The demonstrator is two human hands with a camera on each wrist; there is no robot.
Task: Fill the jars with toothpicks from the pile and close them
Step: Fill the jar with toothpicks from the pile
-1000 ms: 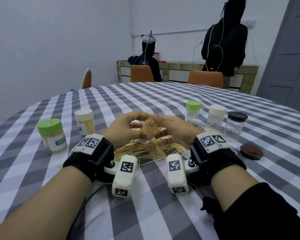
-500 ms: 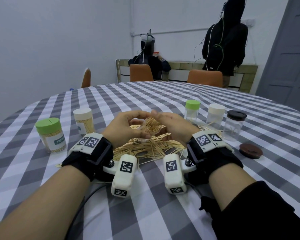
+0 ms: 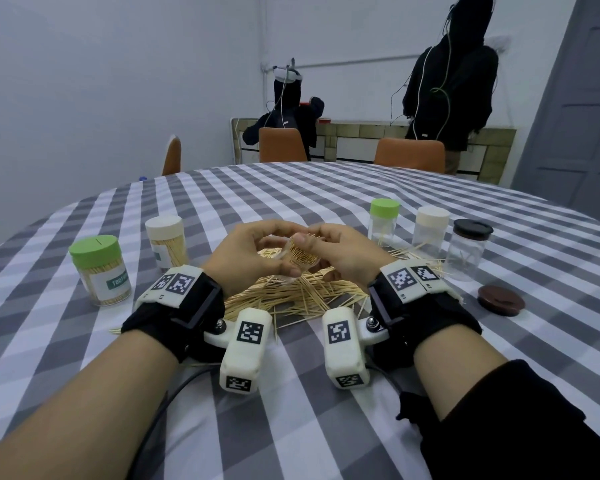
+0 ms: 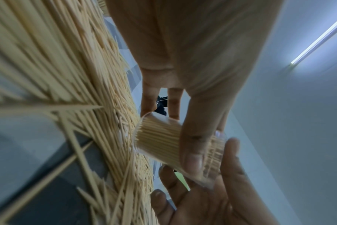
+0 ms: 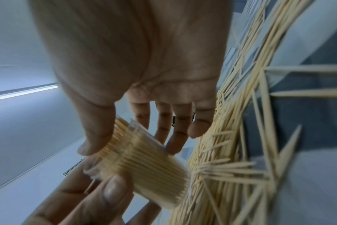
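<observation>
Both your hands hold one clear jar packed with toothpicks, tilted above the pile.

Your left hand (image 3: 253,252) curls round the clear jar (image 3: 300,259), thumb across its wall, while your right hand (image 3: 343,254) pinches near its open mouth; the wrist views are blurred, so which right fingers touch the rim is hard to tell. The toothpick pile (image 3: 291,296) lies on the checked tablecloth (image 3: 326,199) just under your hands. Two filled, capped jars stand to your left: the green-lidded jar (image 3: 99,270) and the cream-lidded jar (image 3: 166,244). A brown lid (image 3: 500,300) lies loose to your right.
</observation>
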